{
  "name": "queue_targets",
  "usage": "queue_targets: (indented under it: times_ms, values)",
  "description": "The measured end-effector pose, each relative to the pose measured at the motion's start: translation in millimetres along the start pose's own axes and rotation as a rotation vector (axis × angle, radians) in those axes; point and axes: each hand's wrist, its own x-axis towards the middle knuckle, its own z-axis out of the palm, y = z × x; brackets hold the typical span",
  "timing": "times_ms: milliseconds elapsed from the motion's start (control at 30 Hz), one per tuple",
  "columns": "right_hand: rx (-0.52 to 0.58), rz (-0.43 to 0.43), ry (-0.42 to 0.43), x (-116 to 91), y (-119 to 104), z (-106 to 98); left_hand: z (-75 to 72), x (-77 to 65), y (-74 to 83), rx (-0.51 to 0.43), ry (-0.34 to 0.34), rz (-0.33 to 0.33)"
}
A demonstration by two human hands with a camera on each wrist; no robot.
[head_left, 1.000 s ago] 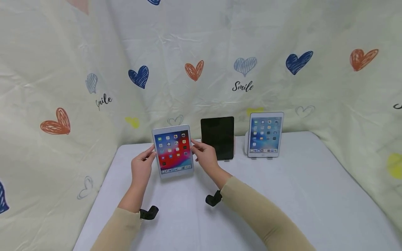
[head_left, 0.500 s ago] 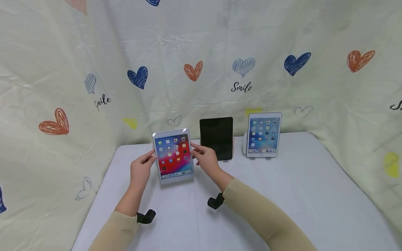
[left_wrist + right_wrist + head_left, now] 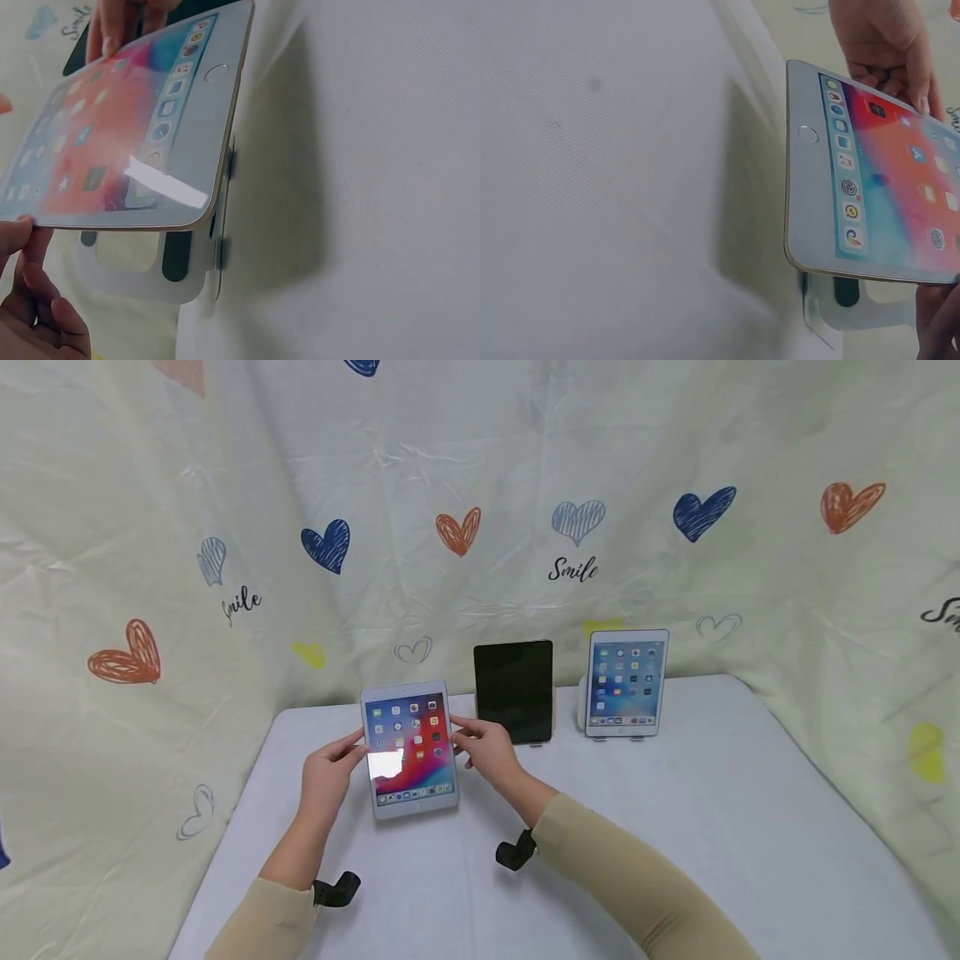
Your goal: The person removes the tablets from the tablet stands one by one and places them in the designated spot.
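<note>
A white tablet [image 3: 415,768] with a lit red and blue home screen is held between both hands. My left hand [image 3: 326,781] pinches its left edge, thumb in front. On the opposite edge, my right hand [image 3: 489,750] pinches it the same way. The tablet leans back with its screen facing up, and a glare patch lies on the glass. Behind it, a pale stand [image 3: 196,281] with dark pads [image 3: 177,256] shows in the left wrist view. In the right wrist view, the tablet's lower edge [image 3: 799,202] is apart from the cloth, with a shadow beside it.
A black-screened tablet [image 3: 513,693] stands on a holder just right of the right hand. Further right, another white tablet [image 3: 627,681] with a lit blue screen leans on a stand. White cloth [image 3: 675,843] covers the table; a heart-printed curtain [image 3: 510,460] hangs behind.
Both hands have brought the tablet lower in the head view, towards the person, and it leans back more. Glare has appeared on its screen. The other two tablets stay in place.
</note>
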Motion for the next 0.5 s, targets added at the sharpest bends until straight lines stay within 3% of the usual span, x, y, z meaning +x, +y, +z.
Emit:
queue_targets:
  times_ms: [300, 500]
  values:
    - [-0.013, 0.061, -0.039, -7, 5, 6, -9.1, -4.3, -7.7, 0.009, -0.061, -0.076]
    - [-0.034, 0.08, -0.061, -11, 9, 10, -11.6, -6.0, -16.0, 0.039, -0.078, -0.084]
